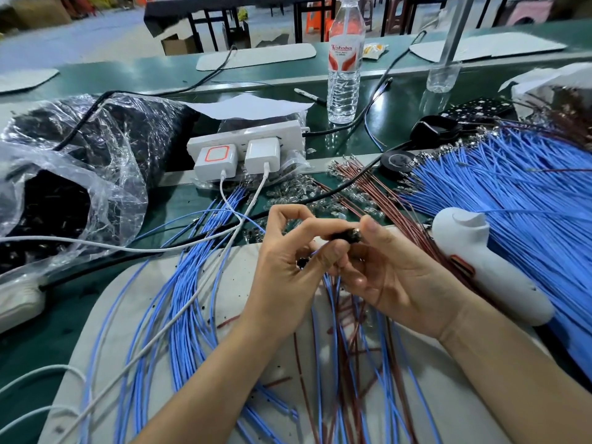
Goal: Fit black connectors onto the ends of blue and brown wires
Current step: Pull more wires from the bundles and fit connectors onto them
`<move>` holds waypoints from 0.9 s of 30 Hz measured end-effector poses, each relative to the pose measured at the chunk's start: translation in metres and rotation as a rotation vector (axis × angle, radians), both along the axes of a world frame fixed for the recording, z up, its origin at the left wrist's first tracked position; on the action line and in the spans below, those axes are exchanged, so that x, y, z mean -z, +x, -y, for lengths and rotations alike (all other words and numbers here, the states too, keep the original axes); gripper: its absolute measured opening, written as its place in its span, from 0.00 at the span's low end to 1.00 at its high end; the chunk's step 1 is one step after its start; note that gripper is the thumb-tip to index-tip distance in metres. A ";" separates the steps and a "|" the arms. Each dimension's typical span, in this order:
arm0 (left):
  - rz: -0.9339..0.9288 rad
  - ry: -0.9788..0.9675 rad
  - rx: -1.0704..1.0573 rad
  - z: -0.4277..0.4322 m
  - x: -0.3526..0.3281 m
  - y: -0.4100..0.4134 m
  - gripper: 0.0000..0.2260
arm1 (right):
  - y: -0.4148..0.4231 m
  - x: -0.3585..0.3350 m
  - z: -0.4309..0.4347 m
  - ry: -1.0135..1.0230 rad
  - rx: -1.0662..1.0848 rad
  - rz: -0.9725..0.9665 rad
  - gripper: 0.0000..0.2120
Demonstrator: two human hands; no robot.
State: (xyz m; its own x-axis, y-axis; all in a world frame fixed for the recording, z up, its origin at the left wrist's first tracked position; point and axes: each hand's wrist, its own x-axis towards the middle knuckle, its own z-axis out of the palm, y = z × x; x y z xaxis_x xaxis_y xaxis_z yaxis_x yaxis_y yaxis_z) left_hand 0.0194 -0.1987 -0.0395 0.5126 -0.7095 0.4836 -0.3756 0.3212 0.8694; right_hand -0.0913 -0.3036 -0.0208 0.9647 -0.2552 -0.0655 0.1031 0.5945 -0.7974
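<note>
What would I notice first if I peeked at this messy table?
Probably the huge fan of bright blue wires spreading over the right side of the green table. In the middle, the left hand and right hand pinch a small black connector together, above loose blue and brown wires. A clear plastic water bottle with a red label stands upright at the back.

Left hand (288,267) and right hand (394,270) meet, fingers curled, both pinching.

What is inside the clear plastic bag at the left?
The plastic bag holds a dark heap of small black parts; crinkled film hides their exact shape.
</note>
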 end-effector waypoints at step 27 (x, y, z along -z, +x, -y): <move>0.362 0.198 -0.229 -0.004 -0.007 0.000 0.07 | -0.002 -0.004 0.005 -0.473 0.302 -0.092 0.04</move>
